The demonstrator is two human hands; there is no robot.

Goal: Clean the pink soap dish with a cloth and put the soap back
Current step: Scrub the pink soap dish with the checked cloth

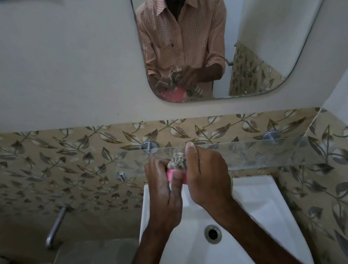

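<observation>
Head view looks down over a white sink [258, 204], with a metal tap [55, 226] on the leaf-patterned tile wall at far left. Right of it, the left hand [163, 193] is curled shut around the left end of the pink soap dish [170, 174], thumb lying across the near edge, so that only a strip of pink shows between the two hands. The dish is held in the air above the far edge of the sink, just in front of the glass shelf [274, 152]. A patterned cloth [176, 159] is bunched on top of the dish, between the hands. The right hand [207, 175] has its fingers closed together, pinching the cloth and pressing it down. Farther off, the mirror [265, 31] reflects a checked shirt, both hands and the dish. No soap can be made out.
</observation>
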